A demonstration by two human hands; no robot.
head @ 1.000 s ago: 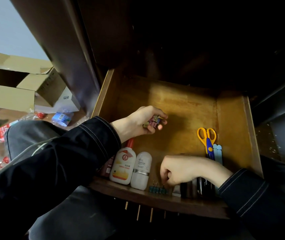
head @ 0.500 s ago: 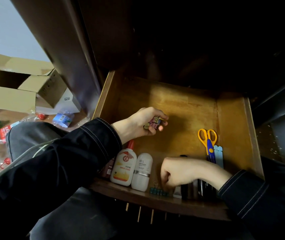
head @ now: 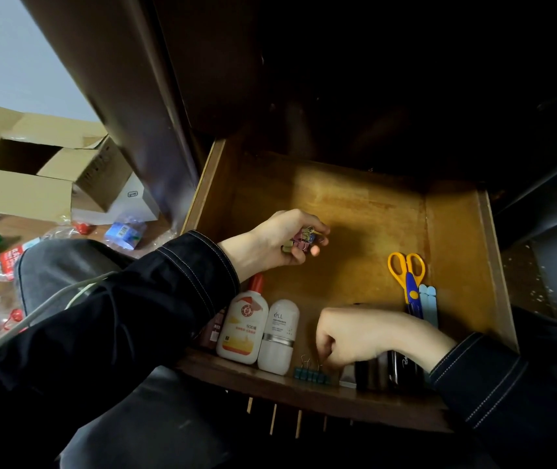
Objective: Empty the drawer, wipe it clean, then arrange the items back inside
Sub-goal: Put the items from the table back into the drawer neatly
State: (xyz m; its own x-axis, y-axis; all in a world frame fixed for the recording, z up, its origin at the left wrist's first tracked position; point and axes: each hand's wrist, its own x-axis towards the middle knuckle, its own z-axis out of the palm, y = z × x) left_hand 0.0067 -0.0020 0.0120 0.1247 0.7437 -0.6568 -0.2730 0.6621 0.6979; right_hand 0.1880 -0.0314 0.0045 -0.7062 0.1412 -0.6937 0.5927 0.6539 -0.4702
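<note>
Clips were the matter in hand. Our left hand (head: 270, 243) hovered over the bare middle of the open brown wooden drawer (head: 488, 265), its fingers curled round a bunch of small pink, purple and gold metal binder clips (head: 302, 236). Our right hand (head: 355, 336) sat low at the drawer's front wall, fingers curled down onto a row of small teal metal binder clips (head: 311, 374) lined up against that wall. The fingertips were hidden behind the knuckles, so we could not tell whether they pinched a clip or only touched the row.

We judged each clip light, hard and springy, with smooth painted sides that would slip and thin wire loops that fold flat. A bunch would shift and spill from a slack palm, so a closed, cupped hand suited carrying it. A single clip was best pinched across its body or by its upright wire loops and set beside the end of the row.

Just left of the row lay a white plastic glue bottle with a red cap (head: 245, 326) and a white roll-on bottle with a silver band (head: 279, 336). Yellow-handled scissors with a blue blade (head: 405, 275) lay near the right wall.
</note>
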